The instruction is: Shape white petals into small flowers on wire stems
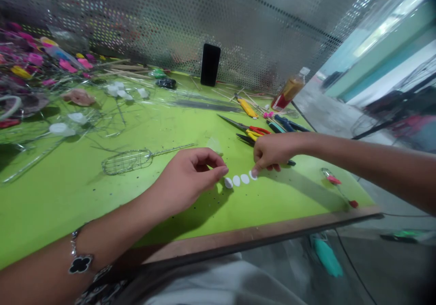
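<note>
Several small white oval pieces, like paper or stickers, form a short row on the green tabletop. At the row's left end is my left hand, its thumb and forefinger brought together in a pinch. Whatever is between those fingertips is too small to make out. My right hand has its fingers curled, with a fingertip on the rightmost oval, partly covering it. Left of the row lies a wire frame with a twisted stem.
Beyond my right hand lie pliers and a yellow cutter. A phone leans on the perforated panel; a bottle stands at the right. Wire and colourful pieces crowd the left. The table's wooden edge runs nearest me.
</note>
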Demonstrator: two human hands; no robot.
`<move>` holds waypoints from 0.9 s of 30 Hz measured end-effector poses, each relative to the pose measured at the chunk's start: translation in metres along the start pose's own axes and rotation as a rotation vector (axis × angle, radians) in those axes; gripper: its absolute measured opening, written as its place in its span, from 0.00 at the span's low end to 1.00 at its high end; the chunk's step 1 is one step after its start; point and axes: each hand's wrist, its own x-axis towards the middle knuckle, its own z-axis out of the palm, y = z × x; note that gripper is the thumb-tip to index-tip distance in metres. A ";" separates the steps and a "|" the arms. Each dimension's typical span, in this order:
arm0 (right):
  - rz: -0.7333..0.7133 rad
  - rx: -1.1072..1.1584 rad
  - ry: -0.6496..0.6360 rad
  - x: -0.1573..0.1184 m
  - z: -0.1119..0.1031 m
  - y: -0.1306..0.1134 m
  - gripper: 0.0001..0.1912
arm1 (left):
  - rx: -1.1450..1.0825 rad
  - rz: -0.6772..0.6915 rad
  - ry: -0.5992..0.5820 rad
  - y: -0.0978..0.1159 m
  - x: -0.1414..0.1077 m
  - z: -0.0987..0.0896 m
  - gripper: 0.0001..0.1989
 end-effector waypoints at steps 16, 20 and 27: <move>-0.264 -0.096 0.175 -0.016 0.005 -0.004 0.25 | -0.335 -0.090 -0.018 0.000 0.000 0.005 0.09; -0.670 0.147 0.726 -0.033 0.013 -0.015 0.21 | -0.520 -0.106 -0.112 -0.004 0.000 0.005 0.10; -1.143 0.059 1.200 -0.015 0.071 -0.041 0.08 | -0.628 -0.082 -0.084 -0.009 0.001 0.008 0.10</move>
